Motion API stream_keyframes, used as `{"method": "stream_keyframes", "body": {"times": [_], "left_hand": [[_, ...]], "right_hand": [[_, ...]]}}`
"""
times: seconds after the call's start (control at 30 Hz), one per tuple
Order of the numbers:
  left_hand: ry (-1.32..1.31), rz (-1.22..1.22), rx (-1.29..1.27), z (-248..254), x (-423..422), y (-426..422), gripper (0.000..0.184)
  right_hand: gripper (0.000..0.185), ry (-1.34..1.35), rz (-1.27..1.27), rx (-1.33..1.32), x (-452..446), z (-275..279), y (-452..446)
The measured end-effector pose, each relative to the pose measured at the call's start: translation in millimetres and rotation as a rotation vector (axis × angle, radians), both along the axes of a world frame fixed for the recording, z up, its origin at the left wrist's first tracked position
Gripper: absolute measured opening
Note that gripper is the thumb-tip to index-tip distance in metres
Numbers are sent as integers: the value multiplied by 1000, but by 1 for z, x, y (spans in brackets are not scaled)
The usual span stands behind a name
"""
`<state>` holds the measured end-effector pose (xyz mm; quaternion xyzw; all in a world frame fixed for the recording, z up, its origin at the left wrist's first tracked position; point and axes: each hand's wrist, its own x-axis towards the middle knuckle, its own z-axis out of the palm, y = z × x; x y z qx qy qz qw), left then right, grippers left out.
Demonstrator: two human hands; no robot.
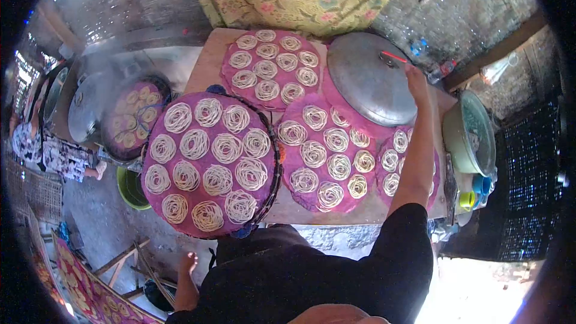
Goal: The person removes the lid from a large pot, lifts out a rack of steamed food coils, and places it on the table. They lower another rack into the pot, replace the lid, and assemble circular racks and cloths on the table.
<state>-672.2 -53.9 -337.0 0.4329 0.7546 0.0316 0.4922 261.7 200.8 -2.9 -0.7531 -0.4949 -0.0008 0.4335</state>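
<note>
My right hand (415, 78) reaches out to the far edge of a large domed metal lid (366, 78). Its fingers are closed at one end of a thin red stick-like thing (393, 56), which lies over the lid's handle. Low at the left, my left hand (189, 262) hangs beside my body, fingers curled, with nothing visible in it. A round tray with pink cloth (198, 198) stands in front of me, bearing several coils of pale noodle-like strands (227, 147). Under and beside the lid, more pink cloths (288, 201) carry similar coils (339, 167) on the table.
Left of the table (207, 63), a dark pan (114, 150) holds more coils amid steam, near a metal lid (84, 108). A person in patterned clothing (63, 156) is beyond. A green basin (465, 126) and cups (467, 199) stand right; a green tub (130, 191) sits below left.
</note>
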Motion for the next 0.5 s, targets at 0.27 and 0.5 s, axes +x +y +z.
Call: {"method": "stream_keyframes", "body": {"times": [0.27, 0.5], "left_hand": [[-45, 17, -296, -13, 30, -13, 27], [-239, 175, 0, 5, 5, 35, 34]], "right_hand": [[33, 190, 528, -255, -120, 3, -118], [44, 1062, 1044, 147, -235, -20, -180]]}}
